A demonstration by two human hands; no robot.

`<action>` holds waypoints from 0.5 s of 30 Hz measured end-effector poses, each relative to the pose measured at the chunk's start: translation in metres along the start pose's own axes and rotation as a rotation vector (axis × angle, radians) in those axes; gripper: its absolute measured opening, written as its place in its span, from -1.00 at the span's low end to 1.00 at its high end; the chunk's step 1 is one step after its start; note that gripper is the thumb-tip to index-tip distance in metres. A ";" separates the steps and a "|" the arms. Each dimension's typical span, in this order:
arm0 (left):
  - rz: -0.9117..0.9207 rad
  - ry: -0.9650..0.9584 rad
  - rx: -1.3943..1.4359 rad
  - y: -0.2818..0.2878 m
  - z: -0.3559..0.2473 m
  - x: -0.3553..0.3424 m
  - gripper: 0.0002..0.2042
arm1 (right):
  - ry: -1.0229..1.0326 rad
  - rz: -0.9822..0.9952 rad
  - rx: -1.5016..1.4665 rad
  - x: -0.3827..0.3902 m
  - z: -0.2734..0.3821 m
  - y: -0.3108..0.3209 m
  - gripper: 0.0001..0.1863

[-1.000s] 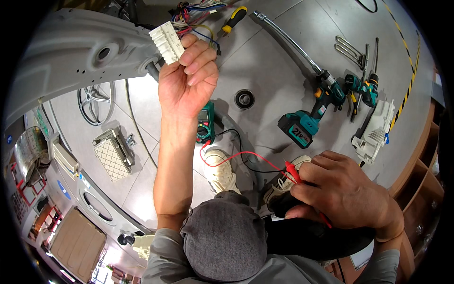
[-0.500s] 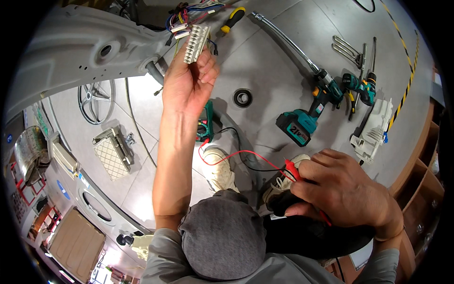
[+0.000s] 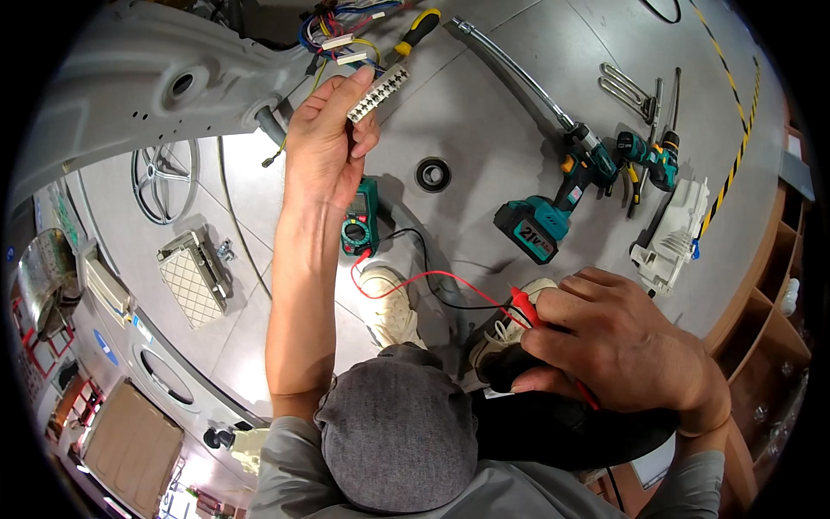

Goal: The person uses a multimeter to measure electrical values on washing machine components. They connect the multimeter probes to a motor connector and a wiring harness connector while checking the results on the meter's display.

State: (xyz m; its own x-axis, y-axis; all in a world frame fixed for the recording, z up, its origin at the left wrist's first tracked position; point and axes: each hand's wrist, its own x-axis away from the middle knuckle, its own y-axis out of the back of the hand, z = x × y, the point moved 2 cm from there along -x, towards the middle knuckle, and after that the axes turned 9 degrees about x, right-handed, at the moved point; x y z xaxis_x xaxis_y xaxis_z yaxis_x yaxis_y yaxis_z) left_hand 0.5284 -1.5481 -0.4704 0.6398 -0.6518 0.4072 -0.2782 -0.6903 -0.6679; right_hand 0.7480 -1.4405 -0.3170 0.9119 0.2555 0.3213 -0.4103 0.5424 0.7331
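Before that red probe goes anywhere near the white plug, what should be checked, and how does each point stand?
1. White connector gripped in the left hand: ok.
2. Its row of contacts turned into view: ok.
3. Red probe held in the right hand: ok.
4. Probe tip at the connector: not ok, far apart.
5. Red and black leads plugged into the green multimeter on the floor: ok.
6. Meter dial setting: cannot tell, too small.
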 end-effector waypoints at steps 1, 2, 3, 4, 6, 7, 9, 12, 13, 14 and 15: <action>0.001 0.005 0.002 0.000 0.000 0.000 -0.81 | 0.000 -0.002 0.001 0.000 0.000 0.000 -0.67; 0.002 0.010 0.004 0.000 0.000 0.000 -0.81 | 0.000 -0.004 0.002 0.000 0.000 -0.001 -0.67; 0.001 0.015 0.005 0.000 0.000 0.001 -0.81 | 0.001 -0.004 -0.001 0.000 -0.001 -0.001 -0.67; 0.002 0.015 0.003 0.000 0.000 0.001 -0.81 | 0.001 -0.004 -0.004 0.000 -0.001 -0.001 -0.67; 0.006 0.019 0.001 0.001 0.000 0.001 -0.81 | 0.000 -0.007 -0.006 0.000 -0.001 -0.002 -0.67; 0.007 0.027 0.016 0.001 0.000 0.001 -0.82 | -0.001 -0.011 -0.005 0.000 -0.001 -0.002 -0.67; 0.008 0.044 0.045 0.003 0.001 0.000 -0.84 | 0.000 -0.014 -0.003 0.000 -0.001 -0.002 -0.67; -0.020 0.070 0.057 0.003 0.000 0.001 -0.87 | 0.003 -0.007 -0.004 0.000 -0.001 -0.002 -0.67; -0.016 0.079 0.070 0.004 0.000 0.001 -0.88 | 0.003 -0.003 -0.008 0.000 -0.002 -0.002 -0.67; -0.012 0.088 0.083 0.006 0.001 0.000 -0.88 | 0.002 0.001 -0.011 0.000 -0.002 -0.003 -0.67; -0.007 0.096 0.096 0.007 0.001 -0.001 -0.89 | 0.001 -0.003 -0.012 0.000 -0.002 -0.003 -0.67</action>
State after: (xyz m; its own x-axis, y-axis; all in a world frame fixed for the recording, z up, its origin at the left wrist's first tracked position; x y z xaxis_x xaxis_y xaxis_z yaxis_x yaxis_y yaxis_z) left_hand 0.5268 -1.5521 -0.4758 0.5684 -0.6776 0.4667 -0.2014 -0.6646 -0.7196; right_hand 0.7493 -1.4405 -0.3201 0.9130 0.2544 0.3190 -0.4080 0.5523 0.7270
